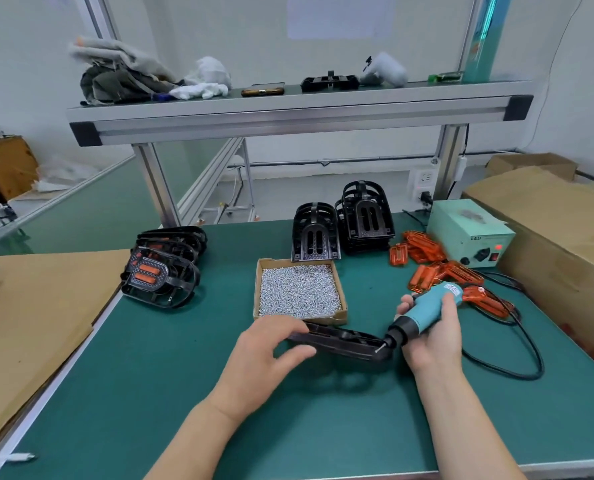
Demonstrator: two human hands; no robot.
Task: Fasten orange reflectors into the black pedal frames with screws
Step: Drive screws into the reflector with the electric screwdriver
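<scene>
Two hands are busy near the desk's front edge. Your left hand (pixel 271 344) is clamped over the left end of the frame (pixel 340 342), which lies flat with its long axis running left to right, just in front of the screw box (pixel 299 289). Your right hand (pixel 430 330) is wrapped around the driver (pixel 423 313), whose bit meets a screw (pixel 378 348) at the frame's right end. The driver slants down and left from your right hand, so that hand does the driving. Loose reflectors (pixel 437 268) lie toward the desk's right edge.
</scene>
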